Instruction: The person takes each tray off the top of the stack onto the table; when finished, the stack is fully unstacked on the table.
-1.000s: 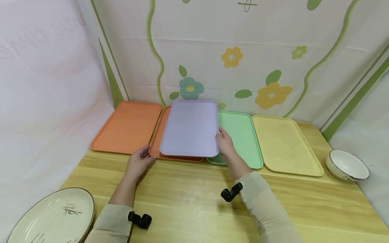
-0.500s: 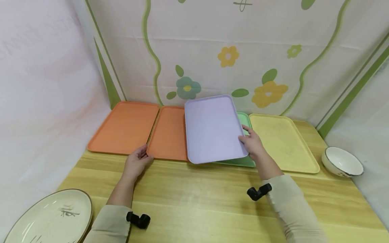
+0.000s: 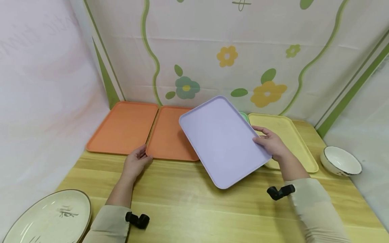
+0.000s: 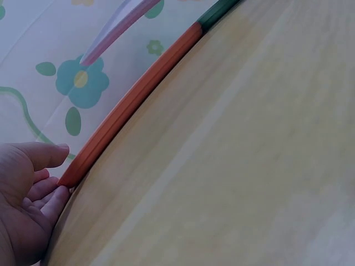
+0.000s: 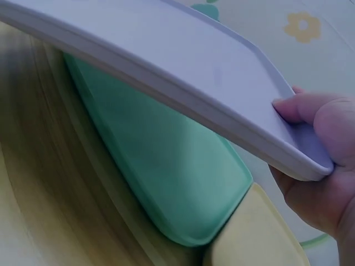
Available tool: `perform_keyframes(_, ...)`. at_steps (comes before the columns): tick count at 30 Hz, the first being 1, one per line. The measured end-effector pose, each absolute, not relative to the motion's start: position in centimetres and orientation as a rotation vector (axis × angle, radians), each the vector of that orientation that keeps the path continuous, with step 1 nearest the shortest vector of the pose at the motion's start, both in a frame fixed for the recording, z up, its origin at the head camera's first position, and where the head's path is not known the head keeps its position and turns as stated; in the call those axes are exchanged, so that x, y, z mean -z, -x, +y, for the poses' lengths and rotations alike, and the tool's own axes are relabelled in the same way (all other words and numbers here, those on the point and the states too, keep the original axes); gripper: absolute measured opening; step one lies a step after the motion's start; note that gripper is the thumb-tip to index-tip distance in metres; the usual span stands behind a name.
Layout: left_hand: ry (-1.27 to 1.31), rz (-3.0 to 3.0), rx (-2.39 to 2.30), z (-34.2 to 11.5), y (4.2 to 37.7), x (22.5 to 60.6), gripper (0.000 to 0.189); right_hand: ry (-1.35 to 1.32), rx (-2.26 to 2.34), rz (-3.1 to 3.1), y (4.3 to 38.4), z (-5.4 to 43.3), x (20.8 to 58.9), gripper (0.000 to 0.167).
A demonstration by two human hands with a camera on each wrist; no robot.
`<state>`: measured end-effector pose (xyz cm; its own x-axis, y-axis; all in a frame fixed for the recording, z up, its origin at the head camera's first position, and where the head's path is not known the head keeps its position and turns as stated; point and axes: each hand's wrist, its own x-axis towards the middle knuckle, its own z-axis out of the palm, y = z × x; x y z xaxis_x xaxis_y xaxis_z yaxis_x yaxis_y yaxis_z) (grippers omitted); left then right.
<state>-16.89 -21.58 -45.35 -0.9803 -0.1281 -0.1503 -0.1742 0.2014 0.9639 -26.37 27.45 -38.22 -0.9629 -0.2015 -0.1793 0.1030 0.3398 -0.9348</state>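
Observation:
My right hand (image 3: 270, 141) grips a lavender tray (image 3: 223, 141) by its right edge, thumb on top and fingers underneath. The tray is raised and turned at a slant over the second orange tray (image 3: 170, 135) and a green tray (image 5: 172, 160), which it mostly hides in the head view. At the front left corner of that second orange tray, my left hand (image 3: 135, 164) rests with relaxed fingers touching the corner. Another orange tray (image 3: 123, 128) lies flat on its left. A yellow tray (image 3: 282, 135) lies at the right, partly behind my right hand.
A cream oval plate (image 3: 51, 216) with a brown rim lies at the front left of the wooden table (image 3: 188, 209). A white bowl (image 3: 340, 160) stands near the right edge. Behind the trays hangs a flowered cloth (image 3: 206, 40).
My right hand has carried the lavender tray rightward and towards me, turning it from straight to slanted. More of the second orange tray shows. My left hand stays at the orange tray's corner.

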Motion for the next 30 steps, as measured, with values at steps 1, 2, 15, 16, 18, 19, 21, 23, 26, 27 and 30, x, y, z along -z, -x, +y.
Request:
perform_keyframes(1,0.303,2.407,-1.939,-21.6,16.9,45.3,0.067,0.099,1.638,2.350,26.4,27.8,38.2,0.050)
perform_keyframes(2,0.303,2.407,-1.941,-21.6,16.9,45.3,0.067,0.111,1.610,2.356,26.3,28.1,38.1,0.050)
perform_keyframes(15,0.308,2.401,-1.941,-21.7,16.8,45.3,0.067,0.254,1.445,2.163,25.7,29.6,38.2,0.032)
perform_keyframes(16,0.308,2.400,-1.940,-21.7,16.8,45.4,0.067,0.271,1.428,2.148,25.7,29.6,38.3,0.033)
perform_keyframes(18,0.309,2.400,-1.939,-21.7,16.8,45.4,0.067,0.306,1.393,2.129,25.7,29.5,38.5,0.033)
perform_keyframes(19,0.310,2.399,-1.939,-21.7,16.8,45.4,0.067,0.326,1.377,2.120,25.7,29.5,38.6,0.033)
perform_keyframes(21,0.309,2.400,-1.940,-21.7,16.7,45.5,0.067,0.350,1.348,2.115,25.7,29.3,38.7,0.033)
perform_keyframes(23,0.305,2.402,-1.943,-21.6,16.7,45.4,0.067,0.371,1.321,2.112,25.7,29.2,38.8,0.033)
perform_keyframes(26,0.298,2.398,-1.952,-21.5,16.8,45.3,0.067,0.400,1.275,2.112,25.7,29.0,38.9,0.036)
perform_keyframes(27,0.299,2.398,-1.952,-21.5,16.8,45.2,0.067,0.409,1.259,2.115,25.8,28.9,38.9,0.037)
perform_keyframes(30,0.307,2.395,-1.947,-21.5,17.0,45.3,0.067,0.457,1.195,2.144,25.8,28.7,38.9,0.041)
